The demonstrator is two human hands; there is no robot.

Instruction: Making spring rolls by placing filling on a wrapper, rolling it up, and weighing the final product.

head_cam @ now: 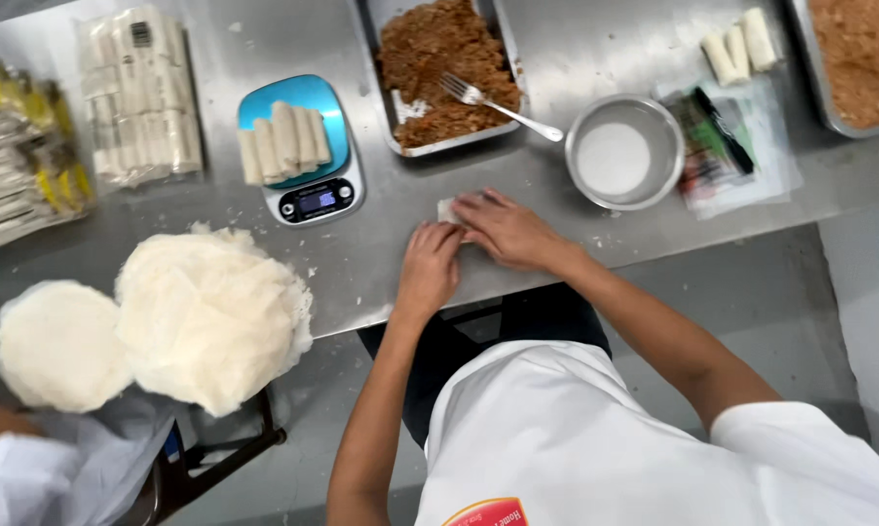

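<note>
Both hands sit at frame centre on the steel tabletop (556, 58), pressed onto a small white roll (447, 209) at the near edge. Left hand (430, 265) is palm down, fingers curled over the wrapper's lower left part. Right hand (505, 229) is flatter, fingers spread across the top; only the roll's upper left tip pokes out. Neither hand is clenched; can't tell how much of the roll each actually grips.

Around them:
- Blue kitchen scale (308, 146), upper left of centre, with a row of finished white rolls (283, 141) lying on its platform.
- Metal tray of brown filling (446, 73), top centre, with a fork (498, 102) lying in it, handle pointing lower right.
- Round metal bowl of white liquid (622, 151), just right of the tray, near the right hand.
- Three more rolls (739, 44) at upper right, beside a second tray of brown filling (863, 58) cut by the frame edge.
- Plastic sleeve with a black marker (727, 131) right of the bowl.
- Two stacks of round white wrappers (205, 317) at lower left, overhanging the tabletop edge.
- Bagged packs of wrappers (137, 93) at upper left.
</note>
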